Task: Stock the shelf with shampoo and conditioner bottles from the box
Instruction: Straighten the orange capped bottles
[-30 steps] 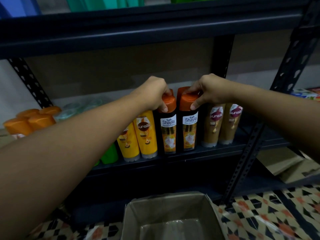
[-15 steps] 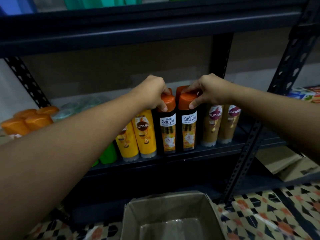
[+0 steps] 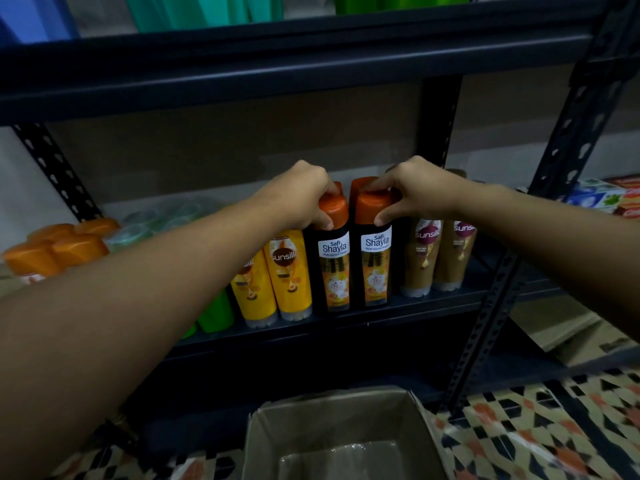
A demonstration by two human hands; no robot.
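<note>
Two black Safi Shayla bottles with orange caps stand upright side by side on the dark shelf (image 3: pixel 408 308). My left hand (image 3: pixel 301 197) grips the cap of the left bottle (image 3: pixel 334 268). My right hand (image 3: pixel 412 192) pinches the cap of the right bottle (image 3: pixel 375 265) with thumb and fingers. More orange caps show right behind them. The cardboard box (image 3: pixel 332 420) sits open on the floor below; I see no bottle inside it.
Yellow Sunsilk bottles (image 3: pixel 284 271) stand left of the pair, brown Sunsilk bottles (image 3: pixel 436 258) right. Orange-capped bottles (image 3: pixel 55 247) and green bottles (image 3: pixel 214 313) fill the left end. A slotted shelf post (image 3: pixel 498 289) rises at the right. Patterned floor lies below.
Both hands stay on the two caps; my right fingers have shifted slightly on the right cap. The bottles stand where they were.
</note>
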